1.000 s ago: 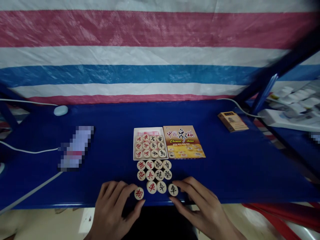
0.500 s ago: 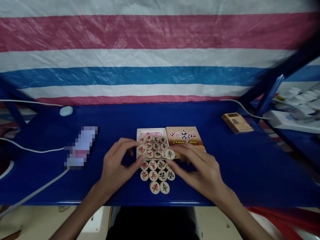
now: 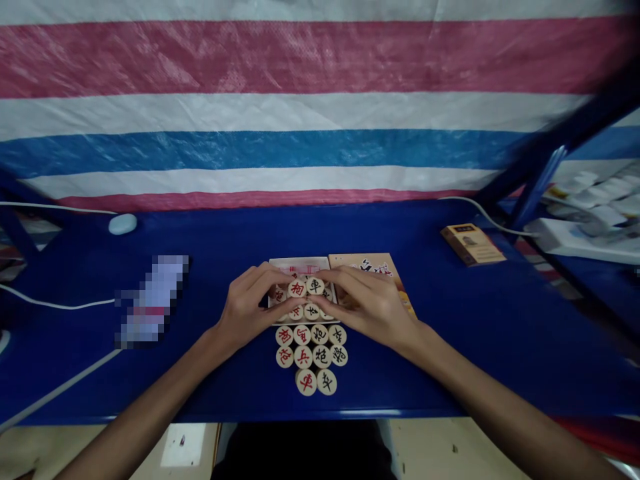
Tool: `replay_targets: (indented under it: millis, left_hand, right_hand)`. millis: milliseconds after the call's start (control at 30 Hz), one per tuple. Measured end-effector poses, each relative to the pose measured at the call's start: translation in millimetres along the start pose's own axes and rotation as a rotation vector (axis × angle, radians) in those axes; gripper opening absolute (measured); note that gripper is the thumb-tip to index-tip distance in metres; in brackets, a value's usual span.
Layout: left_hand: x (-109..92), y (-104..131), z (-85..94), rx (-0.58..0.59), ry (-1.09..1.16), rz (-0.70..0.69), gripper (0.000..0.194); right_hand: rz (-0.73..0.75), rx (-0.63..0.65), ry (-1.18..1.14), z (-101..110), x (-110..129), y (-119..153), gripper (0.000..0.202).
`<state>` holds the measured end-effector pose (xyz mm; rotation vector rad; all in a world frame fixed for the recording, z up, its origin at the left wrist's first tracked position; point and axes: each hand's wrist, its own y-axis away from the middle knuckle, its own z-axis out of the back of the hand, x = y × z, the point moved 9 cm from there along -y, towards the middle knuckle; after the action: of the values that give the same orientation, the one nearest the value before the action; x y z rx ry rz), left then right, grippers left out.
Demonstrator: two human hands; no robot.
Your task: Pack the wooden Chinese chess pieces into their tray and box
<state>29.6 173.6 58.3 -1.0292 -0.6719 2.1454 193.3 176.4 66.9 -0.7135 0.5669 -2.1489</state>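
Observation:
Between the thumb and fingers of my left hand [image 3: 253,300] is a red-marked Chinese chess piece [image 3: 297,288]. My right hand [image 3: 373,303] pinches a black-marked Chinese chess piece [image 3: 315,286] right beside it. Both hands are closed, and the two round pieces are side by side over the white box tray [image 3: 300,260]. More pieces sit in rows in the tray, partly covered by my fingers. In front of the tray, several red pieces [image 3: 303,357] and black pieces [image 3: 322,357] stand on the blue table, red left and black right.
The printed Chinese chess lid [image 3: 383,259] lies against the tray's right side, partly under my right hand. A blurred phone [image 3: 157,293] with a cable [image 3: 75,383] is at left. A small brown box [image 3: 473,244] and a white power strip [image 3: 565,240] are at right.
My hands have come together over the tray, bringing the red and black pieces next to each other. The black piece moved left and away from me. The view shifted slightly.

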Motion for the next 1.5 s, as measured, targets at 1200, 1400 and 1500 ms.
replay_targets:
  millis: [1200,1400,1500]
  left_hand:
    - [8.5,7.6,-1.5,0.053,0.099,0.239,0.029]
    - [4.7,6.3,-2.6,0.074,0.119,0.207,0.029]
    - [2.2,5.4,-3.0,0.088,0.121,0.199,0.026]
  right_hand:
    - [0.033,0.019,-0.091,1.4,5.9,4.9,0.027]
    - [-0.031,0.017,-0.136,-0.8,-0.3,7.4,0.028]
    - [-0.047,0.008,-0.150,-1.7,-2.6,8.5,0.028]
